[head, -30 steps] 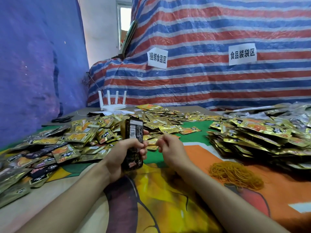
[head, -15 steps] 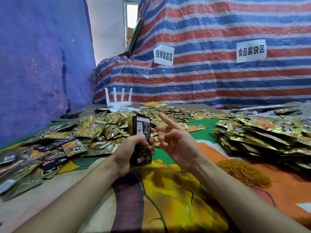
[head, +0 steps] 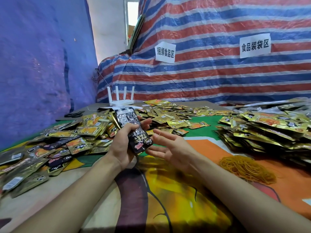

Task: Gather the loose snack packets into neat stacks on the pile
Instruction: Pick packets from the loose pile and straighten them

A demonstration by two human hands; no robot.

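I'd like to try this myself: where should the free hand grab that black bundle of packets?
Best take the bundle by its upper end, which sticks out bare above the left hand gripping its middle. The right hand, open beside it, could likely come from the right and pinch across the narrow width.

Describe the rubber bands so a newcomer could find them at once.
Start at the striped tarp wall, then drop to the big stack of gold packets on the right. Just nearer the person, on the orange cloth, lies the heap of rubber bands: a tangled yellow nest of thin loops, not flat shiny foil.
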